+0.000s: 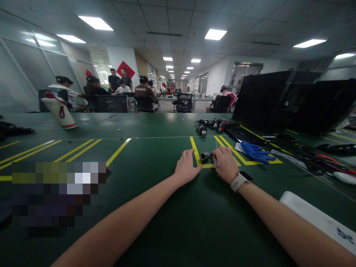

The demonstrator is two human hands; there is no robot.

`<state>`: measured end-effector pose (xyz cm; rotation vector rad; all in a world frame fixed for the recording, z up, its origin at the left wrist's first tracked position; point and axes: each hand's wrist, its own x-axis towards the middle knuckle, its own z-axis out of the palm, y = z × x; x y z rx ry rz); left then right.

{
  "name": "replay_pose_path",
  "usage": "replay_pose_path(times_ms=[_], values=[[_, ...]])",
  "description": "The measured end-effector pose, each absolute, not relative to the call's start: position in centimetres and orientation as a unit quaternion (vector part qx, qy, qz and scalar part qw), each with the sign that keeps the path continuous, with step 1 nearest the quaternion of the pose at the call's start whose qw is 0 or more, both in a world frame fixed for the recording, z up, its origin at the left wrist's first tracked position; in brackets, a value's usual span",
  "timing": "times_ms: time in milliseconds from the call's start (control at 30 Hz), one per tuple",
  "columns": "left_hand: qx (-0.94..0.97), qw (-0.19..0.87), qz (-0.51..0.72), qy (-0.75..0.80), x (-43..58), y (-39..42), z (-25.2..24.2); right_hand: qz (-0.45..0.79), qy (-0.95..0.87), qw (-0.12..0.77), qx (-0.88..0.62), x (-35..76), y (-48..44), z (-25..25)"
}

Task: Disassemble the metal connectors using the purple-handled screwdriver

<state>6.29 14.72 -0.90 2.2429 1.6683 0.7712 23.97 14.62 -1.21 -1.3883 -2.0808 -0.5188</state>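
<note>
Metallic cylindrical part [205, 156] is between the hands, short of the green table's [155, 152] far edge. Right hand [226, 163] curls at its end, can't tell if pinching; left hand [187, 167] has thumb and fingers apart.

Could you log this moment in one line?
left hand: open | right hand: at metallic cylinder, grip unclear | blue glove: right of both hands
</note>
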Motion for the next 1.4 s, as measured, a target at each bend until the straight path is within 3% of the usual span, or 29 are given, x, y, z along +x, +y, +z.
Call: replay_pose_path(times_ms=[400,733,1033,1400], values=[[0.778,0.073,0.235,0.579,12.5,18.2,-0.7,-0.187,-0.774,0.192,-0.573,24.2,15.3,-2.1],[0.757,0.093,0.281,0.583,4.0,10.3,0.6,-0.181,-0.77,0.17,-0.588,24.2,15.2,-1.9],[0.742,0.146,0.316,0.573,-3.8,0.0,2.4,-0.166,-0.771,0.202,-0.581,24.4,14.9,-2.0],[0.646,0.304,0.351,0.606,-3.1,-0.8,0.8,-0.042,-0.79,0.326,-0.518,19.7,9.1,0.3]])
